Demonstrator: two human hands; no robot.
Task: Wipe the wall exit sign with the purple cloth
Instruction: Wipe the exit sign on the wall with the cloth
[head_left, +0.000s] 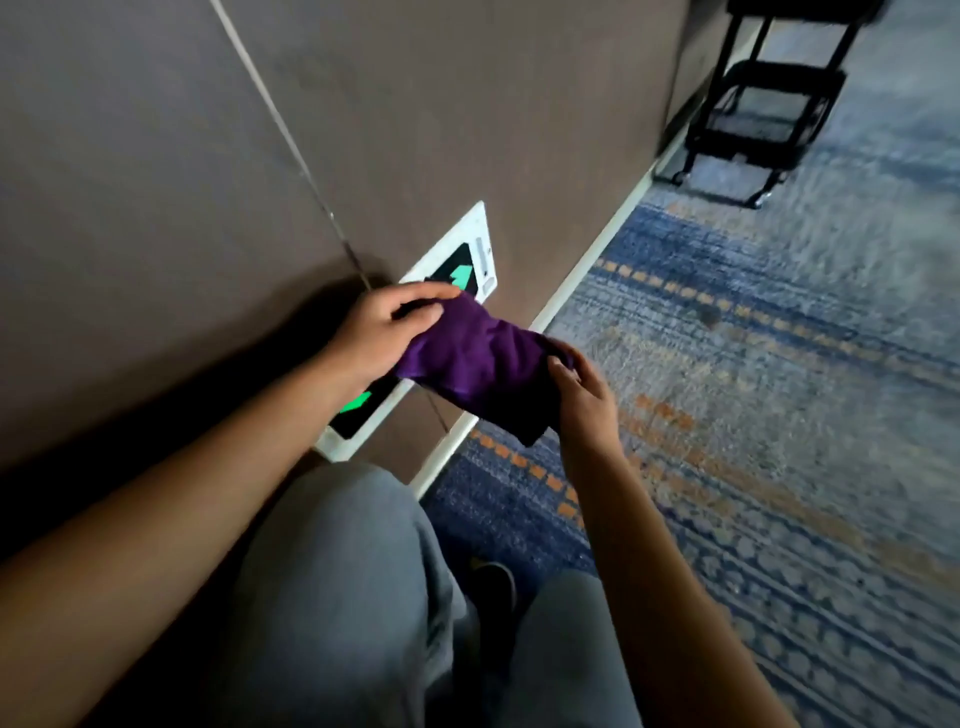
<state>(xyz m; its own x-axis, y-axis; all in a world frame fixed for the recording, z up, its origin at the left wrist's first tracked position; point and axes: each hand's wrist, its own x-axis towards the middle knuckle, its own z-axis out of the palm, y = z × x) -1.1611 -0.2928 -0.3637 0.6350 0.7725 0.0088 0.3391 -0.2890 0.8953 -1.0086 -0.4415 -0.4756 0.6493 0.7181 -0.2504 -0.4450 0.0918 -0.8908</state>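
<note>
The exit sign (470, 244) is a white-framed black panel with green arrows, set low on the brown wall just above the skirting. A folded purple cloth (478, 364) is stretched in front of the sign's middle, hiding that part. My left hand (387, 325) grips the cloth's upper left end, right by the sign. My right hand (579, 392) holds the cloth's lower right end, further from the wall. Whether the cloth touches the sign cannot be told.
My knees in grey trousers (337, 597) fill the lower middle, close to the wall (156, 208). A blue and orange patterned carpet (753, 389) covers the floor at right. A black wheeled cart (763, 104) stands by the wall at the top right.
</note>
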